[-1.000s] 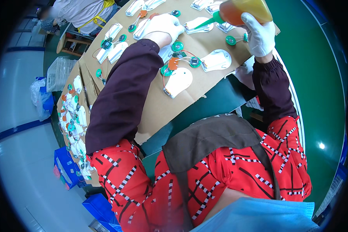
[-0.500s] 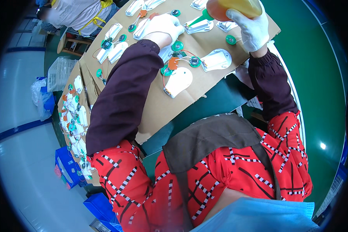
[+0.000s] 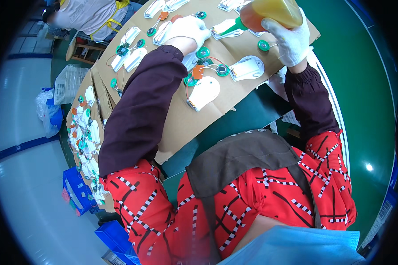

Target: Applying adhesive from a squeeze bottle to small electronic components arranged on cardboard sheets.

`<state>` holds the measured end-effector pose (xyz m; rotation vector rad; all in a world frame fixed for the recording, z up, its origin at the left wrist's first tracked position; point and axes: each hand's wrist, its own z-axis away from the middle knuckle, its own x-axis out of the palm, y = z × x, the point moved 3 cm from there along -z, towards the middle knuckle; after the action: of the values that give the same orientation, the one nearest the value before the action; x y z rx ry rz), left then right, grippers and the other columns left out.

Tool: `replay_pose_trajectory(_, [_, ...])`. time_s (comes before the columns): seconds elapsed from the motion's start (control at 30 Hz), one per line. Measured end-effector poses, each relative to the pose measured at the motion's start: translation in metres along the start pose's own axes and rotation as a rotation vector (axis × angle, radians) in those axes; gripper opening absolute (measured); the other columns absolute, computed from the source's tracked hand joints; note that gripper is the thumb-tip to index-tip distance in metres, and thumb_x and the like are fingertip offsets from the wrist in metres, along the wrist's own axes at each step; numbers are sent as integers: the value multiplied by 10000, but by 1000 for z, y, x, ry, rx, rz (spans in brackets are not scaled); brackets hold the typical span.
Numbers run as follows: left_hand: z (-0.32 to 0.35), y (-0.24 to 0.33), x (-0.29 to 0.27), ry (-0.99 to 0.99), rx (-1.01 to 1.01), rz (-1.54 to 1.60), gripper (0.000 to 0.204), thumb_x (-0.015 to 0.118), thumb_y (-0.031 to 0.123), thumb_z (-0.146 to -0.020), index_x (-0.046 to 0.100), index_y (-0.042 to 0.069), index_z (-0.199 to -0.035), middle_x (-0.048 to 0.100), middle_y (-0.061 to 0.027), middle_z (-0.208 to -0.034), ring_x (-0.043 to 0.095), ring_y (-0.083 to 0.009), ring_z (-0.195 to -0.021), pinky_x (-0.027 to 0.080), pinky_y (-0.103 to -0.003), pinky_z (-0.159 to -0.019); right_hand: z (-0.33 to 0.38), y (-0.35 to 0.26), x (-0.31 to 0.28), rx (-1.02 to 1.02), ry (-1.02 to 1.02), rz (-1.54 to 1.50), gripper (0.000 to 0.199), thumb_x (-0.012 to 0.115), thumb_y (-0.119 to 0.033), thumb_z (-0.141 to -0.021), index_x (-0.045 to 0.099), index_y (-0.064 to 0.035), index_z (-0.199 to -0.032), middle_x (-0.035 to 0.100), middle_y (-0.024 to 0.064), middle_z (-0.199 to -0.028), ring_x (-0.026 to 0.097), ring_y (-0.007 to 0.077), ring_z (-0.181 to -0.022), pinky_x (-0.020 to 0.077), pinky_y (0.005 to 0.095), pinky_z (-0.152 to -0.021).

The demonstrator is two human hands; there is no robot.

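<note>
Right grip (image 3: pixel 292 42) wraps the amber bottle (image 3: pixel 272 11), lying sideways, green nozzle (image 3: pixel 230 30) pointing left.

White housings (image 3: pixel 203 92) and wired green discs (image 3: pixel 222 70) crowd the far part of the cardboard sheet (image 3: pixel 185 126). The near part of the sheet lies bare beside the left forearm, offering open passage.
</note>
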<state>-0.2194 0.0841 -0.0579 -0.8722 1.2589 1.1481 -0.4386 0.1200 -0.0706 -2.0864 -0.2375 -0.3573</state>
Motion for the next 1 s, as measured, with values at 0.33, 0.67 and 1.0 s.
replay_pose_trajectory(0.33, [10, -21, -5, 258, 67, 146, 467, 586, 437, -843, 647, 140, -1197, 684, -128, -1030, 660, -248, -902, 490, -352, -829, 10, 0, -86, 269, 203, -289, 394, 594, -350, -919, 556, -57, -1180, 641, 63, -1048, 619, 186, -812, 557, 404, -737])
replay_pose_trajectory(0.67, [-15, -70, -42, 229, -23, 269, 301, 625, 247, -820, 706, 122, -1082, 690, -144, -968, 664, -228, -869, 494, -312, -810, 20, -22, -175, 189, 111, -771, 484, 721, -324, -824, 550, -53, -1187, 615, 111, -1150, 629, 259, -934, 547, 430, -871])
replay_pose_trajectory(1.0, [-58, -53, -33, 289, 84, -174, 264, 604, 235, -850, 699, 169, -1087, 688, -130, -951, 656, -296, -927, 503, -387, -842, -32, -19, -88, 194, -140, -345, 476, 584, -297, -941, 448, -50, -1324, 565, 126, -1255, 613, 232, -1079, 558, 381, -860])
